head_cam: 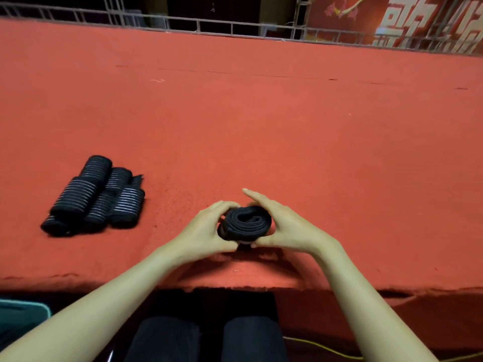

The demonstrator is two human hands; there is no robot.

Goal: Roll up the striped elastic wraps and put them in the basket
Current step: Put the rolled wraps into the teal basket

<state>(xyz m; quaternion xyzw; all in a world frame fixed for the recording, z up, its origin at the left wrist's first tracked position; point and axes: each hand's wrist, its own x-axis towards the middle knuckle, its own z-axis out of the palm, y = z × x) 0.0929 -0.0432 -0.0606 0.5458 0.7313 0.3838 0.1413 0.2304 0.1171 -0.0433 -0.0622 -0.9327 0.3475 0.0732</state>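
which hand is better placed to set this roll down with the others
Left, likely. The left hand and right hand both hold the rolled wrap, but the pile of rolled wraps and the teal container lie on the left side; the right would have to cross over.

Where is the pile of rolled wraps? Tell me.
Head view: the pile of rolled wraps lies on the red table, left of the left hand, not touching it.
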